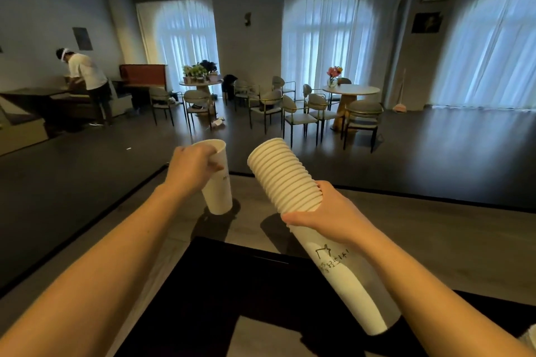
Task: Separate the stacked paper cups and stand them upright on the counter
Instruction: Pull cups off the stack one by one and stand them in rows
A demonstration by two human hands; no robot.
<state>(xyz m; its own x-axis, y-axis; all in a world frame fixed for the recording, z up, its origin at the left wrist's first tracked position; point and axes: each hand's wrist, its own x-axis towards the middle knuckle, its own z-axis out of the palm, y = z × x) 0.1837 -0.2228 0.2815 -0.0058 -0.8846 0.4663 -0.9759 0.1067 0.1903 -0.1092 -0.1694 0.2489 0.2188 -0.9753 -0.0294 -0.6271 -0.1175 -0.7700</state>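
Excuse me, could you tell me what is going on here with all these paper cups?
A person is taking paper cups apart from a stack at a counter. The right hand grips the tilted stack of cups around its middle, open ends pointing away. The left hand holds a single cup by its rim, upright, with its base at or just above the counter; contact is hard to tell. No other separated cups are visible yet. Another person is busy at the far left wall.
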